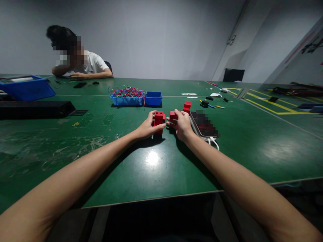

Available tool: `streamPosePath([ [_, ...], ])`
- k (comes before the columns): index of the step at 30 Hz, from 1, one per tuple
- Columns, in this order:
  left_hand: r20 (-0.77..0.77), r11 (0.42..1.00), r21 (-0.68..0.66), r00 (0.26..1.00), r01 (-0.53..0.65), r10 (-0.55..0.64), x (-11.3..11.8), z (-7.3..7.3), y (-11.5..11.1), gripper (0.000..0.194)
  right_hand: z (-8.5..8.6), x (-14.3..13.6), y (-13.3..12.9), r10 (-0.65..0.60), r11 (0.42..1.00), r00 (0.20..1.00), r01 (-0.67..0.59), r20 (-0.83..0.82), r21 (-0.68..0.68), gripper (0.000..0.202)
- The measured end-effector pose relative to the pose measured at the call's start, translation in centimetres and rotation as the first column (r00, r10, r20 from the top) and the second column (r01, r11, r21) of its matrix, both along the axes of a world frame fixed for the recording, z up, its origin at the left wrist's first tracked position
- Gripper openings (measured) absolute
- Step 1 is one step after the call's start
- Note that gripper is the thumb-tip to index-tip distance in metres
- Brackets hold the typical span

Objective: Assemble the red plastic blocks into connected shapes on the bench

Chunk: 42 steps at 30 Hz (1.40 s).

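Note:
Near the middle of the green table [136, 181], my left hand [147, 127] is closed around a red block [158, 118] with two dark holes in its top. Facing it, my right hand [182, 125] pinches a smaller red piece [173, 115] between thumb and fingers. A narrow gap separates the two red parts. Just behind my right hand another red block [187, 106] rests on the table. Beside that hand, on its right, lies a phone-like device [202, 124] with white cables [213, 143].
A blue bin of coloured wires [127, 100] and a smaller blue bin [153, 98] stand behind my hands. At left are a tilted blue bin [30, 89] and a black case [37, 109]. A person [92, 64] sits across the table. Wire pieces [212, 106] lie back right.

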<state>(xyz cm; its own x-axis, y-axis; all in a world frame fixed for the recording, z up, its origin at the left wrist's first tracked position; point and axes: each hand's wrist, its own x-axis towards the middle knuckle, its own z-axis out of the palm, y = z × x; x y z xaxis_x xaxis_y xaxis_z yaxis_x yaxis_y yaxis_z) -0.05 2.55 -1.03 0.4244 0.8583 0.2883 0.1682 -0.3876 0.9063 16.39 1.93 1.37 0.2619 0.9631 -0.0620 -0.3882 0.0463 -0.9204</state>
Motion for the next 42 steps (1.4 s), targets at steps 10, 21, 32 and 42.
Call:
streamPosePath([
  [10, 0.016, 1.000, 0.001, 1.000, -0.003, 0.003, 0.0, 0.1, -0.2, 0.073, -0.5, 0.2, -0.6, 0.007, 1.000, 0.973, -0.011, 0.232, 0.017, 0.056],
  [21, 0.016, 1.000, 0.006, 1.000, 0.004, -0.004, 0.0, 0.1, -0.1, 0.072, 0.0, 0.0, -0.6, 0.107, 0.989, 0.969, -0.126, 0.224, 0.072, 0.046],
  [32, 0.032, 0.998, 0.049, 0.999, -0.027, 0.026, 0.1, -0.1, -0.1, 0.076, -0.1, -0.1, -0.9, 0.189, 0.955, 0.956, -0.232, 0.225, 0.183, 0.048],
  [42, 0.030, 0.999, 0.035, 0.999, -0.016, 0.015, 0.0, 0.0, 0.1, 0.086, -0.3, -0.2, -1.1, 0.265, 0.904, 0.942, -0.317, 0.208, 0.286, 0.045],
])
